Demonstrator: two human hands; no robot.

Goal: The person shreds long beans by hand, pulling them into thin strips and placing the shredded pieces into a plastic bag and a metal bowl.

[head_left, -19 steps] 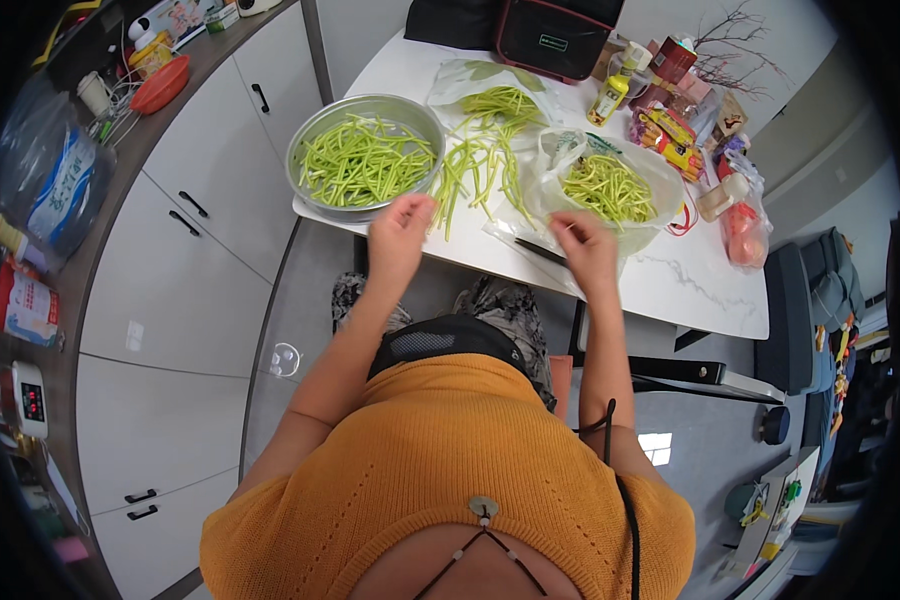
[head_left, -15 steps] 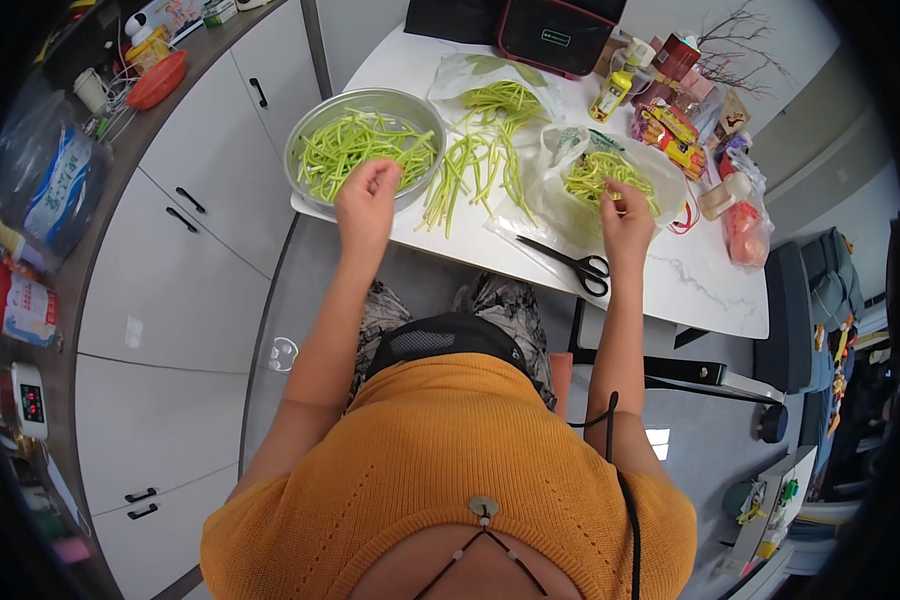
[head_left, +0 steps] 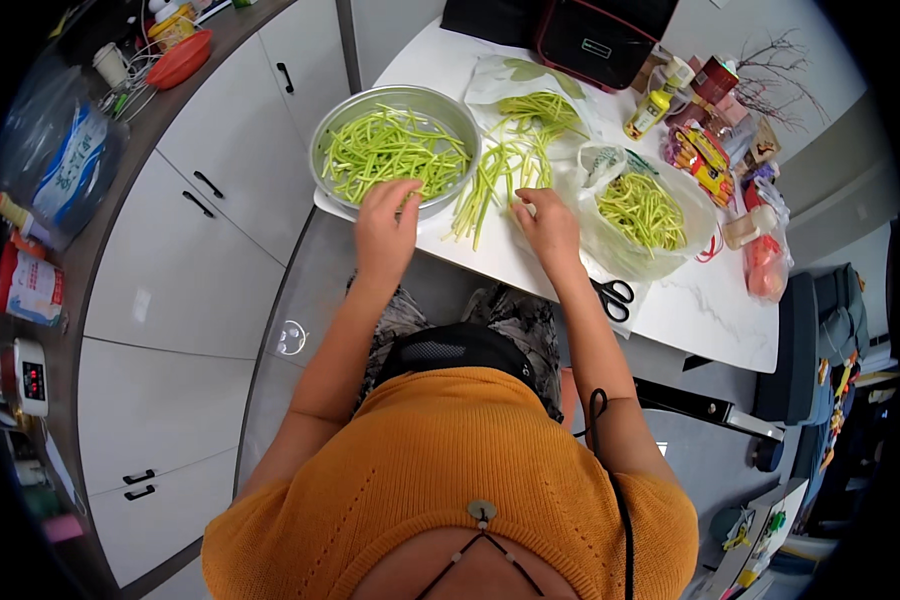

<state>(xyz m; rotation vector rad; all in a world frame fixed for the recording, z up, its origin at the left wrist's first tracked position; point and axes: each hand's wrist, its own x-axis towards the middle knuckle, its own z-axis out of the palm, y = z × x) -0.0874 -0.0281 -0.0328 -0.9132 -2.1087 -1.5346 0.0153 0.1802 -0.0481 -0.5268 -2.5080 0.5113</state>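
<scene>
A round metal bowl [head_left: 322, 150] full of cut green beans [head_left: 390, 150] stands at the white table's left end. My left hand [head_left: 388, 225] hovers over the bowl's near rim, fingers bent down onto the beans, with nothing seen in its grip. A loose pile of long green beans [head_left: 500, 175] lies on the table right of the bowl. My right hand [head_left: 548, 228] rests at the pile's near end, fingertips touching the beans; whether it grips one is unclear. A clear plastic bag [head_left: 645, 210] with more bean pieces sits just right of that hand.
Black-handled scissors [head_left: 615, 297] lie near the table's [head_left: 710, 320] front edge. A second bag of beans [head_left: 530, 95], a dark case [head_left: 590, 35], a bottle [head_left: 650, 105] and packets crowd the far side. White cabinets [head_left: 200, 260] run along the left under a cluttered counter.
My left hand has drawn back from inside the bowl to its near rim. My right hand has left the plastic bag and moved left to the loose bean pile.
</scene>
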